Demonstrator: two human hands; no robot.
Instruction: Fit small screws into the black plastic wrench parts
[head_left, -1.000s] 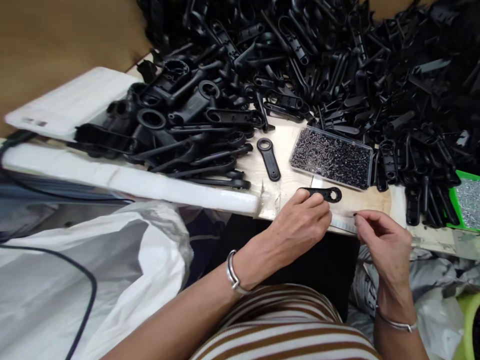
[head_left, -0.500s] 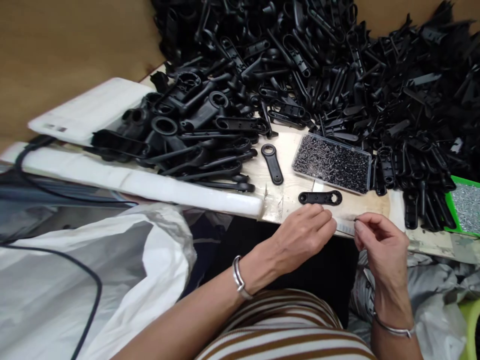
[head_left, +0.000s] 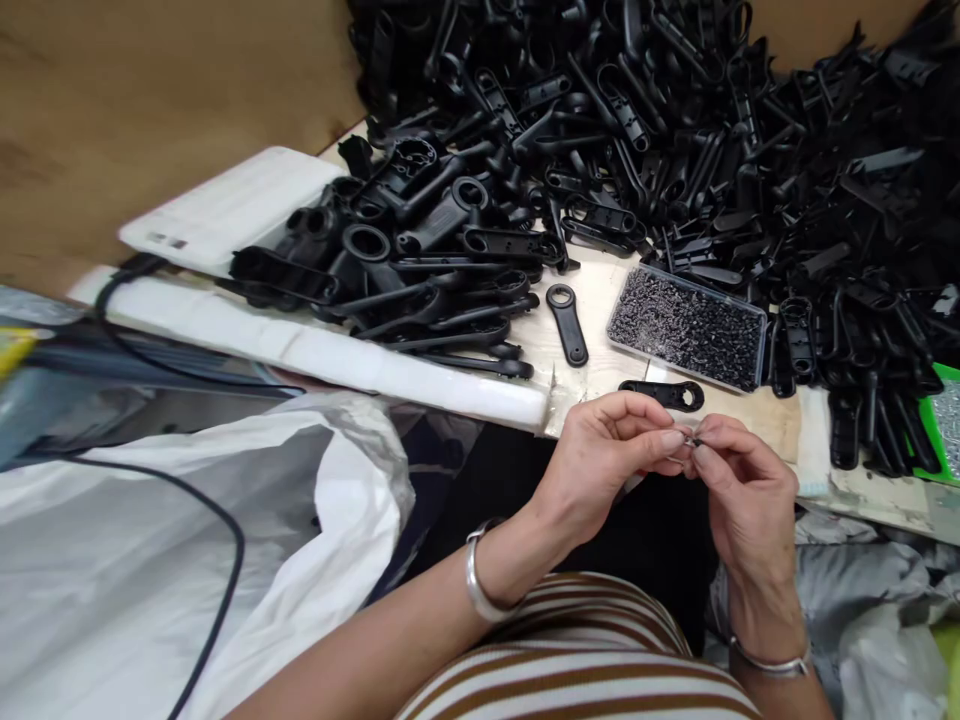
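A tiny dark part, too small to name, sat pinched between the fingertips of both hands just off the near table edge, at about 5 o'clock from the flat black handle piece that lay on the board. A second earlier the left hand had rested on that handle piece while the right hand held the small part alone; half a second earlier the left had let go of it, and now it had closed in so thumb and forefinger met the right hand's fingertips, both pinches narrow around the part. Judged from this, the handle piece was parked and the work had shifted to readying the small part between the fingers. At 12 o'clock from the hands stood a clear tray of small black bits; at 11 o'clock lay a second loose handle. Beyond rose the heap of black plastic handles, a green tray at 3 o'clock, white foam at 9 o'clock, and a white bag below it.
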